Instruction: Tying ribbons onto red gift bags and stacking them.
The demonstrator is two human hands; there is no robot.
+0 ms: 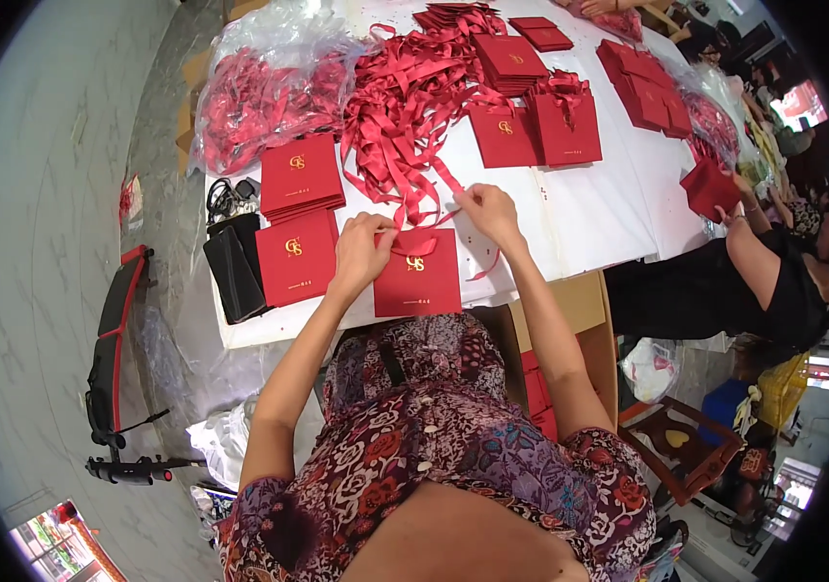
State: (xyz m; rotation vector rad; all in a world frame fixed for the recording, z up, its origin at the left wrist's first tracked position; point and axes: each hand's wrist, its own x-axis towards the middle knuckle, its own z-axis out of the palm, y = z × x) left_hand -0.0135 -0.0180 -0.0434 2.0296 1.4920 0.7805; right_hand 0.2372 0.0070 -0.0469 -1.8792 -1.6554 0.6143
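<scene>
A flat red paper gift bag [417, 296] with gold print lies at the table's near edge in front of me. My left hand [364, 254] is at its upper left corner, fingers closed on a red ribbon [416, 247] that loops over the bag's top. To the right and slightly farther off, my right hand [492, 213] pinches ribbon between thumb and fingertips, with a strand stretching toward the left hand. Just beyond both hands spreads a tangled heap of red ribbons [390, 126]. My fingers partly hide the bag's top edge.
Stacked red bags [298, 179] stand at left beside a black pouch [236, 267]. More finished bags [569, 131] lie to the right. A clear plastic sack [274, 102] holds ribbons. At the far right, a person holds a red bag [710, 189]. An open cardboard box [584, 320] stands below the table.
</scene>
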